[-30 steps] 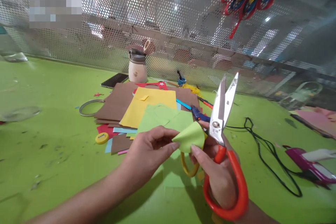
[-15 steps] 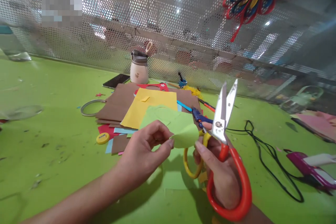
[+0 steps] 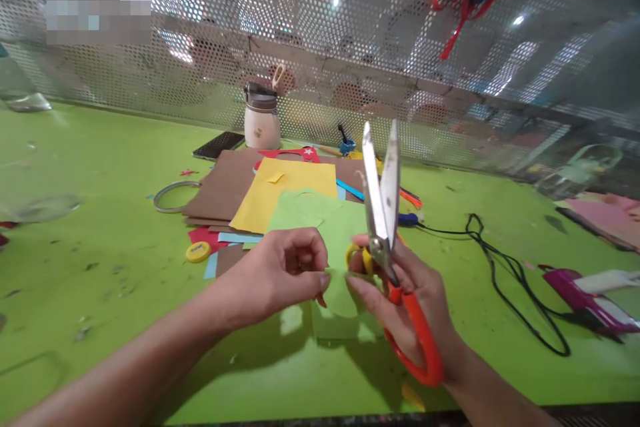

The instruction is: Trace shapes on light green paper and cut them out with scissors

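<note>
My left hand (image 3: 290, 270) is closed in a pinch on the edge of a light green piece of paper (image 3: 345, 293), above the table. A small red bit shows below its thumb; what it is I cannot make out. My right hand (image 3: 415, 293) is wrapped round a pair of scissors (image 3: 384, 213) with one red loop and a yellow loop by the fingers. The scissor blades point up and stand slightly apart. My right thumb is close to the paper's right edge; whether it touches I cannot tell. More green paper (image 3: 330, 213) lies behind the hands.
Yellow paper (image 3: 285, 200) and brown sheets (image 3: 220, 190) are stacked beyond the hands. Around them are a metal ring (image 3: 175, 197), yellow disc (image 3: 198, 252), phone (image 3: 219, 144) and lidded bottle (image 3: 263, 120). A black cord (image 3: 493, 267) and purple tool (image 3: 585, 300) lie right.
My right hand has moved left with the scissors, turning the blades more upright. The green paper has dropped lower between my hands. My left hand keeps its pinch, and the view has shifted slightly.
</note>
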A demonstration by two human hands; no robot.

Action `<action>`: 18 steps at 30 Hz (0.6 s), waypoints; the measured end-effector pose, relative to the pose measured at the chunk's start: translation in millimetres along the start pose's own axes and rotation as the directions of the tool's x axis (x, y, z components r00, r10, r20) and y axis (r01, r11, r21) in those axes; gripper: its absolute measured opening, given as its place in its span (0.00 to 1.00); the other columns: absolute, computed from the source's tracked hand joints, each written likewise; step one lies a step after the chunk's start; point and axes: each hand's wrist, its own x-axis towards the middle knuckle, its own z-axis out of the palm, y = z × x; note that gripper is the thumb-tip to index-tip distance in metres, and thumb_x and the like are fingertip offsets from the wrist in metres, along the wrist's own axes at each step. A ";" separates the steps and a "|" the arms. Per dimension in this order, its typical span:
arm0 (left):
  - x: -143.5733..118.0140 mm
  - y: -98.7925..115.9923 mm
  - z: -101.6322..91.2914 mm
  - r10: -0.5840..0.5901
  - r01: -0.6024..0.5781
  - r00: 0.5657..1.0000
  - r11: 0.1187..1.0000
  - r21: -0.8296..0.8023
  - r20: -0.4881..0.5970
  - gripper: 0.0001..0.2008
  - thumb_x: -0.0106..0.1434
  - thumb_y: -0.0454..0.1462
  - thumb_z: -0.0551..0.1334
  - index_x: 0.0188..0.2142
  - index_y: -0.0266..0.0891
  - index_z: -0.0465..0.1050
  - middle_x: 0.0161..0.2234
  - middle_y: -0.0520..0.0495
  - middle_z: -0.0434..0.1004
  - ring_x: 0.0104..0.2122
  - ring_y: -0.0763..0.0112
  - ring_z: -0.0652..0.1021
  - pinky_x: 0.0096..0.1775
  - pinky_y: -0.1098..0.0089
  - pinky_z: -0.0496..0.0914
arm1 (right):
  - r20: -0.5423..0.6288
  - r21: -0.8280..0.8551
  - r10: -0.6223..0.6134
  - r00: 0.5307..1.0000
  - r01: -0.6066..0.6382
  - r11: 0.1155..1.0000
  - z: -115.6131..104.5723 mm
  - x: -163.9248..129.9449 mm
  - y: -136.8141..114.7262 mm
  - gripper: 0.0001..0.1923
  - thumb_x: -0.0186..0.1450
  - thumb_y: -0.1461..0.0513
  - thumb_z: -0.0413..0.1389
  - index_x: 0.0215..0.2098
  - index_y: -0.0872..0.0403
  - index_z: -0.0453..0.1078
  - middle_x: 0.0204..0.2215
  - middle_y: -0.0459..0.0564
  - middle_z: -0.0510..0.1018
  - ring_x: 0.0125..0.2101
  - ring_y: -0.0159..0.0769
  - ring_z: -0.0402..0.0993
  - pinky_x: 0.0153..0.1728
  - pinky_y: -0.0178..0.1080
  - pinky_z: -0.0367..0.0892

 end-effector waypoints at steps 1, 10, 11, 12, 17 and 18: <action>0.1 0.5 -0.7 -0.004 0.004 1.000 1.000 -0.005 -0.004 0.07 0.53 0.32 0.63 0.25 0.37 0.65 0.18 0.57 0.67 0.20 0.79 0.68 0.24 0.77 0.61 | -0.016 -0.003 -0.005 1.000 0.005 1.000 2.8 -1.9 -0.1 0.22 0.58 0.70 0.59 0.48 0.44 0.70 0.29 0.42 0.74 0.29 0.30 0.72 0.29 0.30 0.70; 0.0 1.8 9.7 -0.137 0.132 0.990 0.982 -0.137 -0.030 0.09 0.54 0.40 0.67 0.29 0.37 0.71 0.22 0.54 0.71 0.25 0.73 0.72 0.31 0.72 0.64 | -0.195 0.111 0.130 0.972 -0.109 0.988 9.9 -5.5 -0.7 0.17 0.59 0.67 0.60 0.45 0.45 0.70 0.30 0.44 0.74 0.25 0.29 0.71 0.23 0.30 0.67; -0.1 1.5 11.8 -0.147 0.138 0.988 0.978 -0.156 -0.051 0.09 0.53 0.40 0.67 0.28 0.37 0.71 0.22 0.54 0.71 0.25 0.73 0.72 0.32 0.72 0.65 | -0.207 0.107 0.139 0.968 -0.119 0.987 9.7 -5.4 -0.9 0.17 0.59 0.67 0.60 0.45 0.46 0.70 0.30 0.44 0.74 0.25 0.30 0.71 0.23 0.31 0.67; -0.1 1.3 13.3 -0.149 0.134 0.986 0.976 -0.173 -0.074 0.09 0.53 0.41 0.67 0.28 0.37 0.71 0.22 0.54 0.71 0.25 0.73 0.72 0.32 0.71 0.65 | -0.211 0.106 0.142 0.967 -0.122 0.987 9.8 -5.5 -1.0 0.16 0.60 0.66 0.59 0.46 0.46 0.70 0.30 0.44 0.74 0.26 0.30 0.70 0.23 0.31 0.66; -0.2 1.7 10.7 -0.078 0.066 0.990 0.993 -0.102 -0.121 0.10 0.55 0.41 0.65 0.26 0.36 0.71 0.21 0.55 0.67 0.23 0.76 0.67 0.28 0.74 0.62 | -0.116 0.168 0.194 0.974 -0.173 0.970 10.2 -6.2 -0.8 0.17 0.61 0.65 0.59 0.47 0.45 0.68 0.30 0.43 0.72 0.26 0.29 0.68 0.24 0.30 0.66; -0.2 2.0 9.2 -0.062 0.055 0.991 0.997 -0.063 -0.115 0.09 0.56 0.41 0.64 0.26 0.36 0.70 0.21 0.56 0.66 0.22 0.77 0.66 0.27 0.75 0.60 | -0.090 0.182 0.207 0.974 -0.188 0.965 9.5 -5.6 -1.0 0.17 0.61 0.65 0.59 0.47 0.45 0.68 0.31 0.43 0.72 0.26 0.29 0.68 0.24 0.30 0.66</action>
